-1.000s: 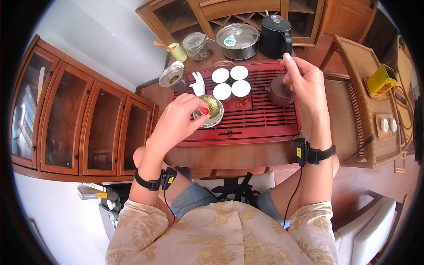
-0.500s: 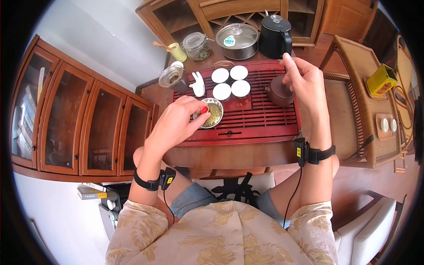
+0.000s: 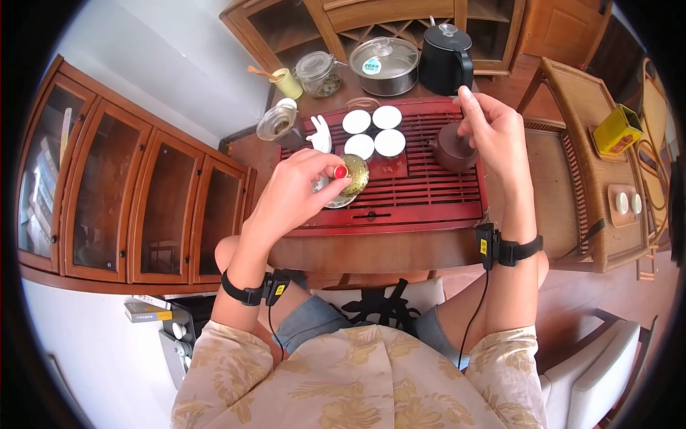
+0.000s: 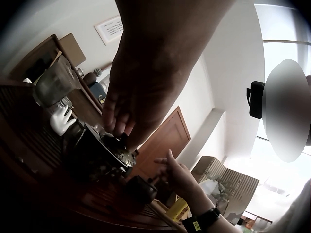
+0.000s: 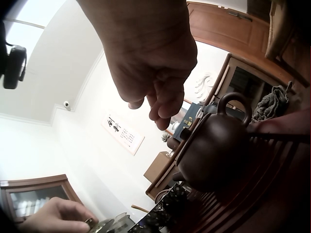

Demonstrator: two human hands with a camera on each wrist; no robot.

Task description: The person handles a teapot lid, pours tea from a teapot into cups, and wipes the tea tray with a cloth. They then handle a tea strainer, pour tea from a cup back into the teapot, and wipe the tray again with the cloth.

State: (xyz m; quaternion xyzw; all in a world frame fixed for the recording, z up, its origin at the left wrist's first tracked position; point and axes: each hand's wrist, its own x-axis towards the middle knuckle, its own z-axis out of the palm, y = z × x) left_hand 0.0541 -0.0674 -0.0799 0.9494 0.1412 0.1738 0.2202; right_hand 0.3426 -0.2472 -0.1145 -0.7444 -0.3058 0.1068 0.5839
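In the head view my left hand (image 3: 289,189) pinches the red knob (image 3: 340,171) of a gold-patterned lid (image 3: 357,179). The lid is tilted over a small bowl (image 3: 341,203) with a pale rim, partly hidden beneath lid and hand. The bowl stands on a red slatted tea tray (image 3: 421,204). My right hand (image 3: 496,136) hovers beside a dark brown teapot (image 3: 454,154), thumb up and fingers loosely curled. The right wrist view shows that hand (image 5: 150,73) holding nothing, apart from the teapot (image 5: 214,150), whose lid is on.
Several white-topped cups (image 3: 373,134) and a white hand-shaped figurine (image 3: 319,134) stand on the tray. Behind are a glass jar (image 3: 319,75), a glass-lidded pot (image 3: 384,68) and a black kettle (image 3: 444,61). A rattan shelf (image 3: 557,179) is at the right.
The lid in my left hand first dipped level over the bowl, then rose, tilted and shifted right. My right hand has stayed in place.
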